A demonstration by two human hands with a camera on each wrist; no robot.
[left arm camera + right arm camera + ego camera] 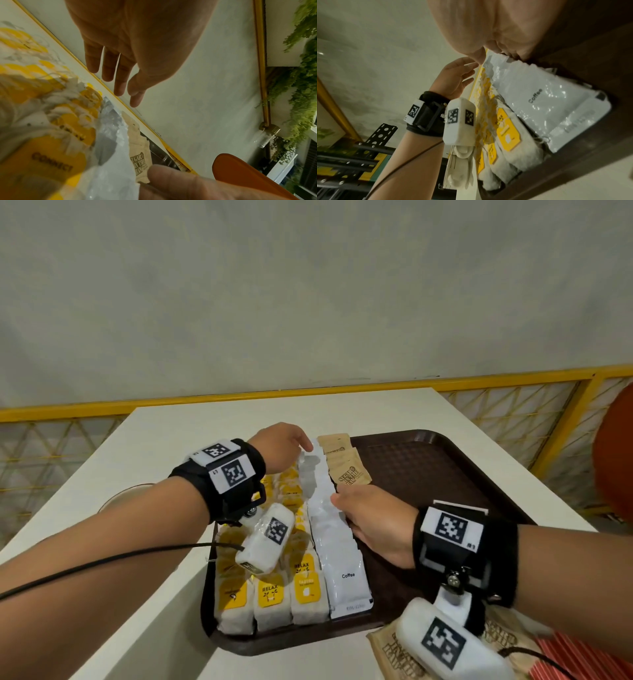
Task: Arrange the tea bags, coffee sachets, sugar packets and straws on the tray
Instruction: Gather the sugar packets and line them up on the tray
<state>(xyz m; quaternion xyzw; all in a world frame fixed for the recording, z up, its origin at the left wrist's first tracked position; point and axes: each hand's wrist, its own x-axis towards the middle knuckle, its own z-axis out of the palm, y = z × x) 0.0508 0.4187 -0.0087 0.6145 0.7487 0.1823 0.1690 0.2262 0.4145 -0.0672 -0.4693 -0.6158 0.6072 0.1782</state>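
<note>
- Nearest the person, off the dark brown plastic tray [428, 460] at its near right corner, brown paper sugar packets [394, 652] and red-and-white striped paper straws [575, 659] lie on the white table [171, 433]. Judging by that, these are left to place; the right wrist device covers much of both, so no count is possible.
- On the tray's near left, white tea bags with yellow tags [270, 601] stand in three overlapping rows running away from the person; this part looks finished.
- Just right of them, a row of white glossy coffee sachets [346, 580] overlaps from front to back, apparently complete or close to it.
- The right hand [373, 518] lies against the right flank of the sachet row around its middle. Its fingers are tucked out of sight in every view, so I cannot tell whether they press or pinch.
- Further back, three brown sugar packets [346, 467] are on the tray beside the far end of the sachet row. The tray's right half is bare, likely meant for the rest.
- Farthest, the left hand [281, 446] hovers at the row's far end, fingers [108, 65] straight and slightly parted, holding nothing. Whether the fingertips touch the last sachet is unclear.
- A glass rim [126, 494] shows left of the tray, mostly hidden by the left forearm.
</note>
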